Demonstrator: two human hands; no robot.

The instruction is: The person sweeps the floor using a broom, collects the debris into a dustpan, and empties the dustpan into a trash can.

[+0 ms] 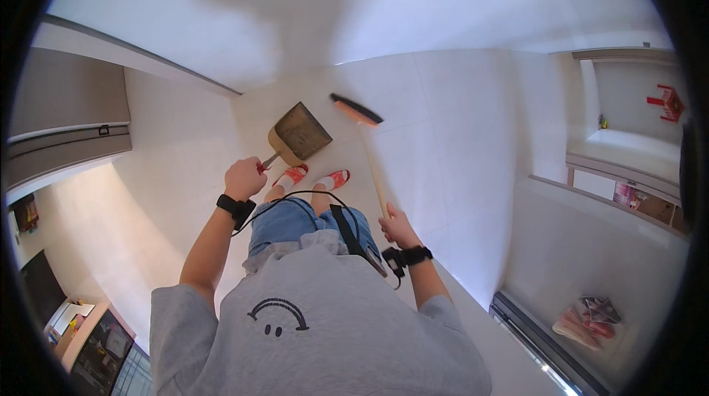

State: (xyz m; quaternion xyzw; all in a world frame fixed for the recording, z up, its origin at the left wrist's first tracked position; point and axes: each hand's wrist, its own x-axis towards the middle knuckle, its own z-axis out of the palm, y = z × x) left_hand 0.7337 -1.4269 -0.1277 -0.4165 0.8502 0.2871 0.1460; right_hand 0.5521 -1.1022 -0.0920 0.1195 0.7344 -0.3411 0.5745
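While standing on pale glossy floor tiles [443,145]: left hand [244,177] fisted around red dustpan handle, right hand [397,226] wrapped around pale wooden broom [367,146] shaft. Dustpan [299,132] flat, wedge-shaped, brown and scuffed, mouth pointing away from feet, just ahead of red-striped slippers [314,177]. Broom long axis running from right hand forward to orange head with dark bristles, head lying crosswise on floor. Wall [561,248] close at right, cabinet [66,112] edge at left; open tile ahead.
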